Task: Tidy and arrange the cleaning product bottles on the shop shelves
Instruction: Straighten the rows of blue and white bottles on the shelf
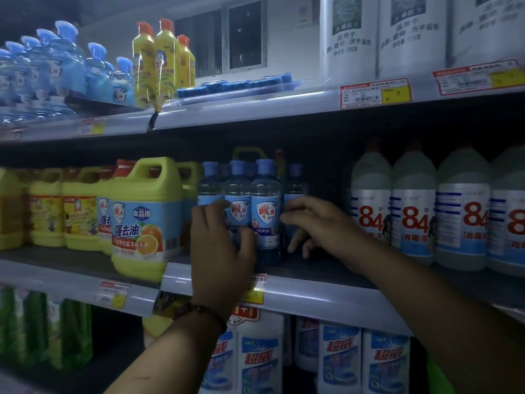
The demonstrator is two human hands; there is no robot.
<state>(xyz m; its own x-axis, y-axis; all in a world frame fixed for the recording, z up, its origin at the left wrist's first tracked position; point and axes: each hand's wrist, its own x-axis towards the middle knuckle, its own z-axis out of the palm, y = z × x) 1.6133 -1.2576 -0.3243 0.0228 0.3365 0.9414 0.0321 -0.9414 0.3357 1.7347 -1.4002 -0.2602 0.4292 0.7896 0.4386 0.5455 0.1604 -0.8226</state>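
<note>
Here, left hand (221,251) and right hand (312,223) grip the blue-capped bottles (265,194) clustered between them.

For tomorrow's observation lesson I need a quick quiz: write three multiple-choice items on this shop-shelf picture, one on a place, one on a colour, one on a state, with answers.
1. Where do the blue-capped bottles stand?
A. On the middle shelf, between the yellow jug and the white 84 bottles
B. Top shelf
C. Bottom shelf

2. What colour are the caps on the top-shelf yellow bottles?
A. Green
B. Orange
C. Black

3. What are the left hand and right hand doing?
A. Hanging idle
B. Lifting the jug
C. Both touching the blue-capped bottles

Answers: 1 A, the jug stands left of them, the 84 bottles right; 2 B, the caps show orange; 3 C, both hands lie on that cluster.
</note>
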